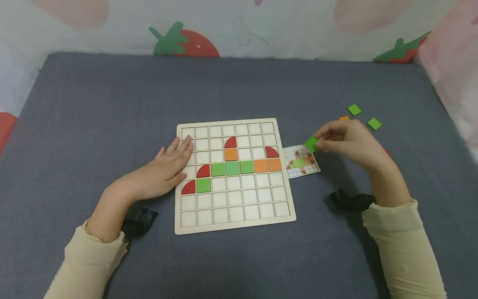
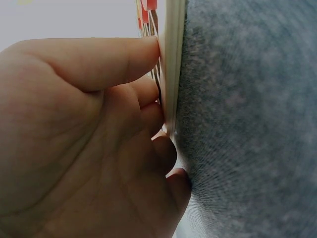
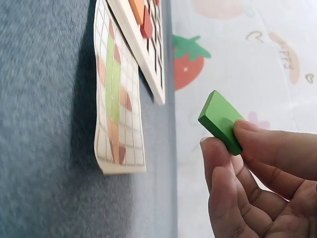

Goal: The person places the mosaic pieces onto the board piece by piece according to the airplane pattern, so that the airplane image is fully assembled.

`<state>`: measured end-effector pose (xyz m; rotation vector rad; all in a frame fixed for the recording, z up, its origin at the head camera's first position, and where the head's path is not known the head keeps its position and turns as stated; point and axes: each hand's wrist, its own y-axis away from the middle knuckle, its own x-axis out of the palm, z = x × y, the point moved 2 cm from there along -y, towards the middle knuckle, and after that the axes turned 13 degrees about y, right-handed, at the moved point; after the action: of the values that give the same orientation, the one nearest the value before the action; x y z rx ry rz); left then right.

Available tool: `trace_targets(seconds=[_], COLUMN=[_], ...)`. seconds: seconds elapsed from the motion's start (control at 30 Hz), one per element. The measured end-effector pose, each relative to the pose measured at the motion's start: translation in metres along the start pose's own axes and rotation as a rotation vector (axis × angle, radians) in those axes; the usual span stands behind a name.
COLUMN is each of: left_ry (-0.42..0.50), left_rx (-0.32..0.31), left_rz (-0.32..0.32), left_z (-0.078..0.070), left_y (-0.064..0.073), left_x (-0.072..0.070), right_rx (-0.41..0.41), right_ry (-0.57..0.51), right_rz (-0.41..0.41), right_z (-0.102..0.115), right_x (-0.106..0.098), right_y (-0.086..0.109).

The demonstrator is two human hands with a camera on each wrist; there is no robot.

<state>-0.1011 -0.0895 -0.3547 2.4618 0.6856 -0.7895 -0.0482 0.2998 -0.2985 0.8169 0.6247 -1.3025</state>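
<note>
A wooden grid board lies on the grey cloth, its squares partly filled with green, orange and red tiles. My left hand rests on the board's left edge with its fingers straight; in the left wrist view the thumb touches the rim. Between thumb and fingertips my right hand pinches a green square tile, held above the cloth right of the board. Below that tile, a pattern card with a coloured grid picture sticks out from the board's right edge.
Loose green tiles lie beyond my right hand. An orange tile and a red piece show partly from behind that hand. At the back hangs a white curtain with strawberries printed on it.
</note>
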Motion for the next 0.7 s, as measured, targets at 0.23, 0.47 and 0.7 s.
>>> trace_targets(seconds=[0.23,0.47,0.7], left_ry=[0.017,0.017,0.003], left_rx=[0.002,-0.001,0.010], left_rz=[0.006,0.008,0.007], left_z=[0.000,0.000,0.001], left_y=[0.001,0.000,-0.003], left_x=[-0.001,0.000,-0.001], right_rx=[-0.040,-0.106,-0.131], right_ry=[-0.007,-0.016,-0.018], right_rz=[0.047,0.106,0.177], right_z=[0.009,0.025,0.047], right_x=[0.011,0.026,0.044], right_y=[-0.003,-0.011,-0.021])
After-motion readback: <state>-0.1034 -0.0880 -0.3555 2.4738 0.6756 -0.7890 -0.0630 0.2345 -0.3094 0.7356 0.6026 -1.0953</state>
